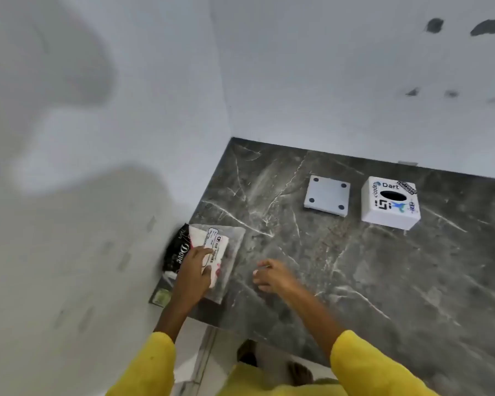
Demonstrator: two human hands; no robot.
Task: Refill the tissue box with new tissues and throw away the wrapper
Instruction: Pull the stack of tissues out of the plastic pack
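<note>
Tissue pack (215, 252) under left hand (196, 271), right hand (272, 277) open, empty

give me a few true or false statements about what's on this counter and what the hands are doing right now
1. The left hand rests on the tissue pack. True.
2. The right hand holds the tissue box. False: it is empty, and the box stands apart near the wall.
3. The flat white base plate lies left of the box. True.
4. Tissues poke out of the box's opening. False: the oval opening looks dark and empty.
</note>
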